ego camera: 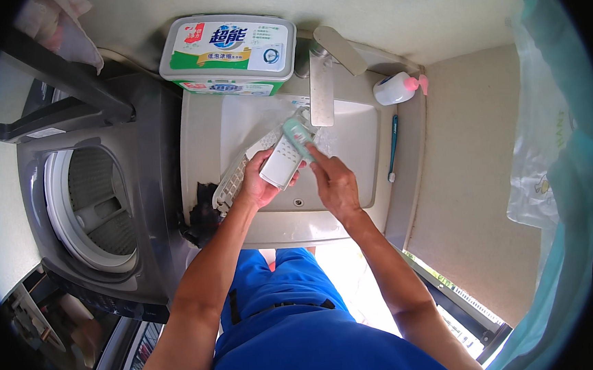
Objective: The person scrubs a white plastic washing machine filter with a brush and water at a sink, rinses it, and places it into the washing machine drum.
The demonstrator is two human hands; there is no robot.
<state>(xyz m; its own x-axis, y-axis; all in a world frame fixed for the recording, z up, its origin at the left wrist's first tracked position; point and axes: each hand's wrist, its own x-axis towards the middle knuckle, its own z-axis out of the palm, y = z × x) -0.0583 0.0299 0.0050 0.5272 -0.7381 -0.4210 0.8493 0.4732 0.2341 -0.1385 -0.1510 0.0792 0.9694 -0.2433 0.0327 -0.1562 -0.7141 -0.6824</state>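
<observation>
My left hand (259,183) grips a white perforated plastic panel (280,168) over the washbasin (350,181). In my right hand (337,186) is a mint-green scrubbing brush (295,133), its body lying across the panel's upper end. The brush's bristles are hidden underneath. Beside and partly behind my left hand, a white slotted plastic part (230,187) leans at the basin's left side. The flat spout of the faucet (322,93) reaches over the basin, just above the brush.
A laundry detergent box (227,48) stands behind the basin. To the right are a pump bottle (393,88) and a toothbrush (394,147). A top-loading washing machine (147,195) stands open at left. Something black (205,212) lies on the basin's front-left edge.
</observation>
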